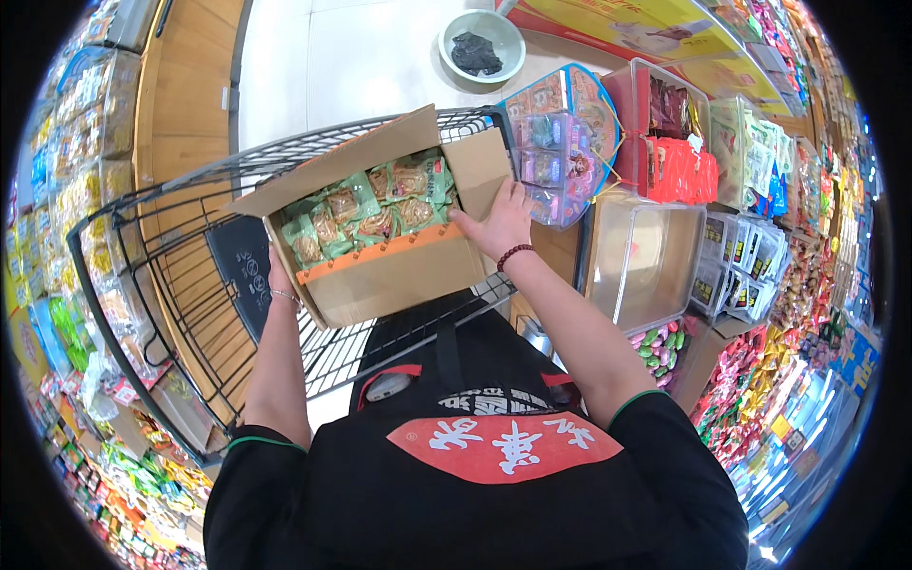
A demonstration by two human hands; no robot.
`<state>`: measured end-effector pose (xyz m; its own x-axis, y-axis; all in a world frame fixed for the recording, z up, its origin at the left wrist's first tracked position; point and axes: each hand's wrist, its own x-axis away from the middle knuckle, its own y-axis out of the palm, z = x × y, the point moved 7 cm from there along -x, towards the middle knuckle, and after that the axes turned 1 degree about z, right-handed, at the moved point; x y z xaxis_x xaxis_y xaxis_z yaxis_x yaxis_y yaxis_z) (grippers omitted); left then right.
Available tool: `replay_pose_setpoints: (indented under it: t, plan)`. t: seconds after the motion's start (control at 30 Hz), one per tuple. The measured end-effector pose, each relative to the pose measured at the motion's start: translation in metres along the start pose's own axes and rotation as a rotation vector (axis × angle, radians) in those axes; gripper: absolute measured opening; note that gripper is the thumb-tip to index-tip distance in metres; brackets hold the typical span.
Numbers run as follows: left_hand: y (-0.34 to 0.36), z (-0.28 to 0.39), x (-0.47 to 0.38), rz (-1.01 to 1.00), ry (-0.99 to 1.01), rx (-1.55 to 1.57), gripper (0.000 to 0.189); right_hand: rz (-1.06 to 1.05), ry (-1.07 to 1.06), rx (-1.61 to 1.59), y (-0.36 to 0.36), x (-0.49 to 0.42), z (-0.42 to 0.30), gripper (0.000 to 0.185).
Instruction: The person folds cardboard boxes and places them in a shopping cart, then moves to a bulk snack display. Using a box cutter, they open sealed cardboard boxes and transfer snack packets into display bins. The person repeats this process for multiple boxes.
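Observation:
An open cardboard box [399,281] of green snack packets [356,206] is held, slightly tilted, between my hands over a black wire shopping cart [178,271]. My left hand [281,278] presses on the box's left end; most of its fingers are hidden behind the cardboard. At the right end, my right hand [501,222] grips the box, its thumb over the rim and its fingers against the raised flap [477,171]. Orange tape runs along the near edge. The packets fill the visible part of the box.
To the right is a transparent plastic bin [641,263] with little visible inside, beside bins of red packets [680,167] and white packets [741,260]. A pale basin [509,50] holding a dark cloth-like thing [476,54] stands on the floor ahead. Stocked shelves [92,178] line the left.

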<state>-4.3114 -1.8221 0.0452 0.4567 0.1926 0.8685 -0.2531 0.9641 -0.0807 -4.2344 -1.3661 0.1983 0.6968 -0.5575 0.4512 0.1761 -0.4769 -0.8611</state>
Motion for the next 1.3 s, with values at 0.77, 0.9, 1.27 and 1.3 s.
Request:
replay_pose_setpoints:
  t: [0.77,0.9,1.27,1.3]
  plan:
    - [0.07,0.035,0.09,-0.402,-0.086,0.039,0.062,-0.095,0.088,-0.582,0.027,0.006,0.037,0.029]
    - [0.103,0.076,0.166,-0.494,0.001,-0.115,0.063,-0.035,0.113,-0.759,-0.01,0.044,0.076,0.028]
    - [0.28,0.106,0.341,-0.788,0.35,-0.448,0.07,-0.017,0.375,-1.152,-0.098,0.113,0.264,0.042]
    - [0.294,0.101,0.348,-0.734,0.363,-0.428,0.069,0.041,0.305,-1.169,-0.098,0.113,0.28,0.044]
